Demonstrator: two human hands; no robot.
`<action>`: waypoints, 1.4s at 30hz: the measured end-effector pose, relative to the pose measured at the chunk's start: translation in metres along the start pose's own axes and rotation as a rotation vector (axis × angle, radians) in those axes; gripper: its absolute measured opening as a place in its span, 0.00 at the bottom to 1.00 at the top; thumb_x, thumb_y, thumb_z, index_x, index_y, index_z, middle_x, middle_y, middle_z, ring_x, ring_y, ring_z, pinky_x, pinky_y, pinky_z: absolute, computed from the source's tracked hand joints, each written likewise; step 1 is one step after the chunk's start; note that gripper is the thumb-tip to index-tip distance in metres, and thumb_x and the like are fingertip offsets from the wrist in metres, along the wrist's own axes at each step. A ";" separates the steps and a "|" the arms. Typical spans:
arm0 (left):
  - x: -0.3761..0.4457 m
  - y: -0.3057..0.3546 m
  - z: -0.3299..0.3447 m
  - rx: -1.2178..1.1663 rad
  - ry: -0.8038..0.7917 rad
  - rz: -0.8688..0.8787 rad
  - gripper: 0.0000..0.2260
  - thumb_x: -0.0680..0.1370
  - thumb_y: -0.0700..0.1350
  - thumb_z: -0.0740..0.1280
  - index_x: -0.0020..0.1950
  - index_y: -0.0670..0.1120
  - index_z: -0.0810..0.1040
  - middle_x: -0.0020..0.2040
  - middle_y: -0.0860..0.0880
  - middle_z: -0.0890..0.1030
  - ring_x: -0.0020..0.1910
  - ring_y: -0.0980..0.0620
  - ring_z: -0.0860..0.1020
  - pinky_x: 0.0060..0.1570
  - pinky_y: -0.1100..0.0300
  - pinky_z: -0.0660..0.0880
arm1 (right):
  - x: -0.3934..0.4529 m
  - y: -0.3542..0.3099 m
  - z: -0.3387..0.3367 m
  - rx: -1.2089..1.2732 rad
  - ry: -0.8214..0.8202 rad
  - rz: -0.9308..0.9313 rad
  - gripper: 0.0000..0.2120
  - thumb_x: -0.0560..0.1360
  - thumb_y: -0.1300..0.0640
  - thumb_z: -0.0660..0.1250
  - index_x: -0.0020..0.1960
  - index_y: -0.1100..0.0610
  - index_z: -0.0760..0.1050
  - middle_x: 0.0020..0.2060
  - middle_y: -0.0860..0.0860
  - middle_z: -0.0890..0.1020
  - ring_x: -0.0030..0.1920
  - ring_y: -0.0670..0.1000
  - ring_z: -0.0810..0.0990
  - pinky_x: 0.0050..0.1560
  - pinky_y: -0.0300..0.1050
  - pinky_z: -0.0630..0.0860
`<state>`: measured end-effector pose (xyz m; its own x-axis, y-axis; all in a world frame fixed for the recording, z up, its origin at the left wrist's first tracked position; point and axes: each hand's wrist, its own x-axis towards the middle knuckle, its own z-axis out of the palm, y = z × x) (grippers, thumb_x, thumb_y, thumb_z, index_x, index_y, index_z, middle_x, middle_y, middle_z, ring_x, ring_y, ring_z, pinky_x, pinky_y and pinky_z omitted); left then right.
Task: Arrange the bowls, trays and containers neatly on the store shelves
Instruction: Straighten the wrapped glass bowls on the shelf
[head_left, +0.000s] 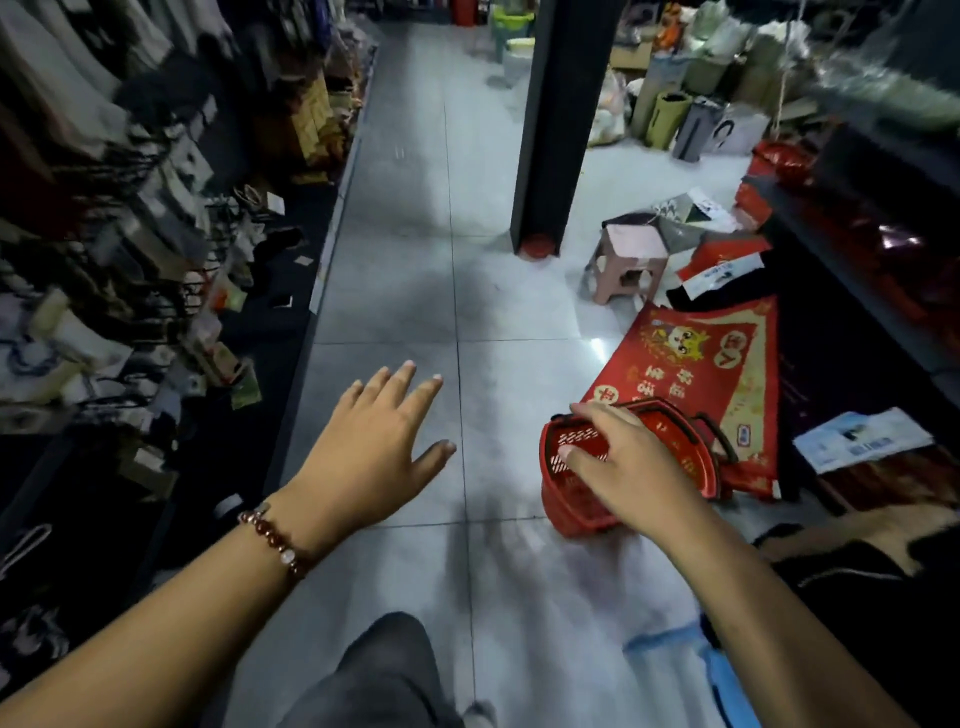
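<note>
Nearest the camera, the right hand (631, 467) is curled over the rim of a red basket (623, 467), fingers hooked on its near edge, so the basket is in its grip just above the tiled floor (395, 291). The left hand (374, 447) hangs flat and spread to the left of the basket, fingers straight, holding nothing, with a beaded bracelet (275, 540) at the wrist. Judging by this, the arranging is at an early stage: the basket is off any shelf and no bowls or trays can be made out in place. Just behind the basket a red banner (696, 364) lies on the floor, then a pink stool (631, 265), then a dark pillar (561, 124). Left of the basket, the shelves (130, 234) are crowded with blurred goods.
</note>
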<state>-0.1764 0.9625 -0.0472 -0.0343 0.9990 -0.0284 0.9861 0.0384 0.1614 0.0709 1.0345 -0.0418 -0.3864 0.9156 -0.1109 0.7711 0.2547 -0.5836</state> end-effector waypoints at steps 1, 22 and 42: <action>0.017 -0.001 0.000 -0.016 0.009 0.001 0.33 0.78 0.63 0.56 0.79 0.50 0.53 0.79 0.44 0.55 0.77 0.42 0.54 0.74 0.47 0.53 | 0.016 0.001 -0.004 -0.006 0.001 -0.003 0.23 0.75 0.52 0.68 0.69 0.54 0.70 0.67 0.50 0.73 0.68 0.50 0.68 0.68 0.43 0.63; 0.570 -0.086 -0.019 -0.036 -0.057 0.222 0.32 0.78 0.64 0.55 0.78 0.53 0.51 0.79 0.48 0.52 0.78 0.47 0.50 0.76 0.50 0.49 | 0.496 0.062 -0.101 -0.013 0.147 0.269 0.25 0.77 0.48 0.65 0.73 0.48 0.65 0.74 0.49 0.64 0.74 0.51 0.60 0.71 0.52 0.63; 1.124 0.071 -0.003 0.073 -0.135 0.499 0.35 0.73 0.66 0.49 0.76 0.49 0.63 0.76 0.43 0.64 0.72 0.39 0.64 0.70 0.43 0.63 | 0.911 0.288 -0.297 -0.080 0.117 0.500 0.28 0.77 0.44 0.62 0.75 0.44 0.59 0.76 0.45 0.59 0.77 0.51 0.52 0.74 0.52 0.54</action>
<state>-0.1454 2.0880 -0.0644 0.4592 0.8834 -0.0930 0.8861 -0.4482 0.1181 0.0912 2.0341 -0.0718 0.0947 0.9590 -0.2673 0.8852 -0.2040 -0.4180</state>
